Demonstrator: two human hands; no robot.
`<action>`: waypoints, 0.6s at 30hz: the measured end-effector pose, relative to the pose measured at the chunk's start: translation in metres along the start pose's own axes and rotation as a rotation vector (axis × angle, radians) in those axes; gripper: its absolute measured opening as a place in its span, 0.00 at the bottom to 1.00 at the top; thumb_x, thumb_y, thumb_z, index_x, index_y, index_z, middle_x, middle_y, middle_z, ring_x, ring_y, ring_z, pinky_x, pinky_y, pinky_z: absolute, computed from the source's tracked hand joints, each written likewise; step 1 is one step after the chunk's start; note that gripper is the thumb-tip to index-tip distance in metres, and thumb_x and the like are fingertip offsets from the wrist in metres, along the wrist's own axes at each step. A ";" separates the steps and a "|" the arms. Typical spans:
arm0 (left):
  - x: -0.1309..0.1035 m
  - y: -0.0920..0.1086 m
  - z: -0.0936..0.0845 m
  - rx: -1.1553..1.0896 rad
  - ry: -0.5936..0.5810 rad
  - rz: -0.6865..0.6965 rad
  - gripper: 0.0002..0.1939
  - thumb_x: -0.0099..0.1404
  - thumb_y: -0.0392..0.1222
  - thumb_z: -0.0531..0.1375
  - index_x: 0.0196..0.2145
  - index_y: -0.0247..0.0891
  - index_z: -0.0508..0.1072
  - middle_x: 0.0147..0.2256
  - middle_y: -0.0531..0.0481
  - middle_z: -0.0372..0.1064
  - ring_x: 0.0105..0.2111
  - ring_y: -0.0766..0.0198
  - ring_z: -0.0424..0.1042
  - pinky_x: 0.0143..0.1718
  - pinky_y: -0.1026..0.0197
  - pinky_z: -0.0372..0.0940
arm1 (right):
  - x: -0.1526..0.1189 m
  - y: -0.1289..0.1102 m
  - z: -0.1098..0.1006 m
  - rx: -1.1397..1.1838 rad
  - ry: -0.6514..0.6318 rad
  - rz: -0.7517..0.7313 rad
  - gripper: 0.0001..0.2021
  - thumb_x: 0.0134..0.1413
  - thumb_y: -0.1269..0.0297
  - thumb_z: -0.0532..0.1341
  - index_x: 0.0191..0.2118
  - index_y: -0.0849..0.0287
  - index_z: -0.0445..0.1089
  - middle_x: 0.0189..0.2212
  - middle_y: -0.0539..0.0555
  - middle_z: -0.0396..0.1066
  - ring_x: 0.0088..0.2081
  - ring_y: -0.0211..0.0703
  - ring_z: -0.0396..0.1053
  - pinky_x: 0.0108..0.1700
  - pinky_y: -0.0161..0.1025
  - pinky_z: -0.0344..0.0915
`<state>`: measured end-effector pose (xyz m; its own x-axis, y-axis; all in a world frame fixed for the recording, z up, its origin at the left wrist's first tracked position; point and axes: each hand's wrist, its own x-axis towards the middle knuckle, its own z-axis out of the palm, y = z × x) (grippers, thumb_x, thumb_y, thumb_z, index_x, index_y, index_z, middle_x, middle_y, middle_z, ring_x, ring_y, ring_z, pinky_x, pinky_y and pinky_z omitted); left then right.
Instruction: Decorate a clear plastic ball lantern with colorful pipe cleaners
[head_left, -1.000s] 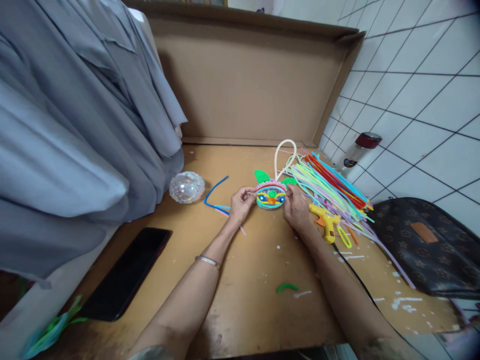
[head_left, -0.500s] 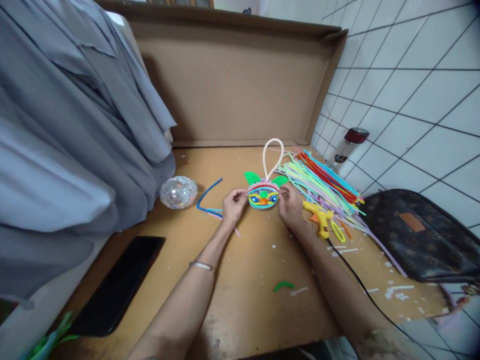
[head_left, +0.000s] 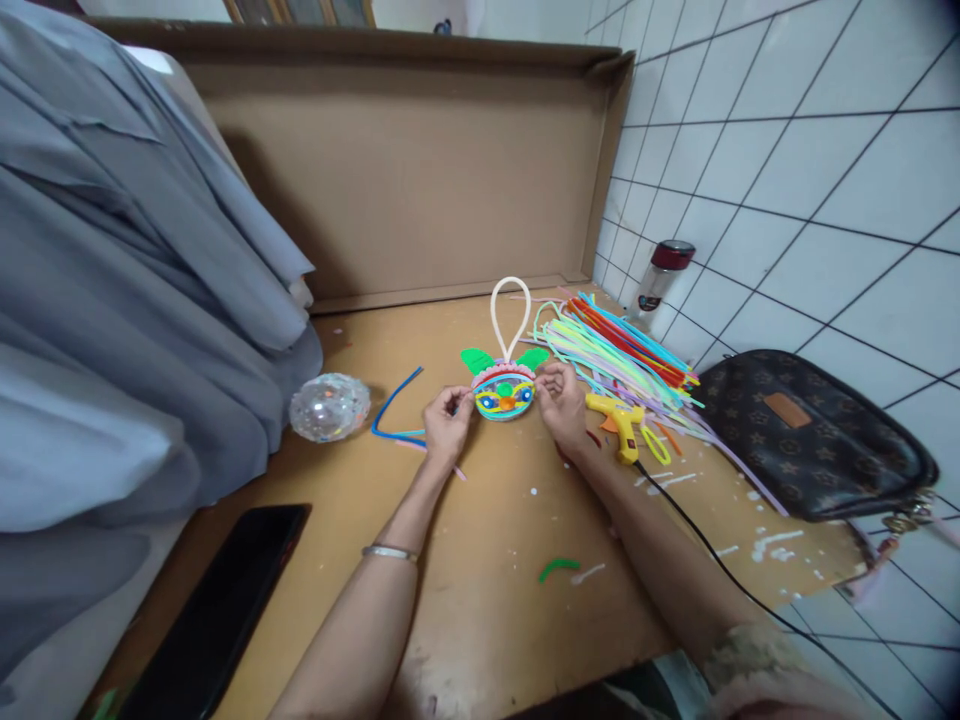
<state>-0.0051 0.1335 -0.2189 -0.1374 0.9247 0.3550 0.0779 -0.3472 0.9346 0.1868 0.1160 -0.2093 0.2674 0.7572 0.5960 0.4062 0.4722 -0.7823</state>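
Between my hands is a small round craft ornament (head_left: pixel 505 393) with a face-like pattern of yellow, blue and green strips, an orange middle piece, green leaf shapes on top and a tall cream loop (head_left: pixel 511 319). My left hand (head_left: pixel 448 422) pinches its left edge with the fingertips. On the opposite edge, my right hand (head_left: pixel 562 404) also has its fingers closed. Just beyond my right hand lies a yellow glue gun (head_left: pixel 619 424) with a black cord. Bent blue pipe cleaners (head_left: pixel 390 410) lie to the left of my left hand.
A pile of coloured pipe cleaners (head_left: pixel 630 345) spreads at the back right, near a red-lidded bottle (head_left: pixel 660 283) and a brown patterned bag (head_left: pixel 817 435). A clear faceted ball (head_left: pixel 330 407) and a black phone (head_left: pixel 217 610) lie left, beside grey cloth (head_left: pixel 150 300). A cardboard panel (head_left: pixel 397 170) stands behind.
The view has turned slightly to the right, so things appear shifted left. Both hands keep their hold on the ornament's edges, which stays in about the same place on the table.
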 end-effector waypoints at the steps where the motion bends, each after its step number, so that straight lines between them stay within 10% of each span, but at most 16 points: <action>1: 0.000 -0.001 0.000 0.009 -0.001 0.012 0.10 0.56 0.47 0.62 0.29 0.36 0.73 0.26 0.52 0.69 0.27 0.67 0.66 0.31 0.65 0.63 | 0.000 0.000 0.000 0.010 0.004 0.008 0.08 0.53 0.64 0.55 0.40 0.55 0.58 0.30 0.51 0.71 0.30 0.41 0.72 0.35 0.40 0.72; 18: -0.004 0.001 -0.002 0.133 -0.026 0.130 0.11 0.62 0.49 0.59 0.31 0.38 0.73 0.28 0.50 0.68 0.30 0.64 0.66 0.34 0.63 0.62 | 0.000 0.003 -0.005 -0.156 -0.037 -0.054 0.08 0.56 0.61 0.56 0.36 0.56 0.71 0.34 0.55 0.77 0.34 0.46 0.74 0.40 0.44 0.72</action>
<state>-0.0065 0.1290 -0.2188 -0.0917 0.8776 0.4705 0.2234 -0.4423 0.8686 0.1922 0.1149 -0.2106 0.2102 0.7501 0.6271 0.5504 0.4393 -0.7100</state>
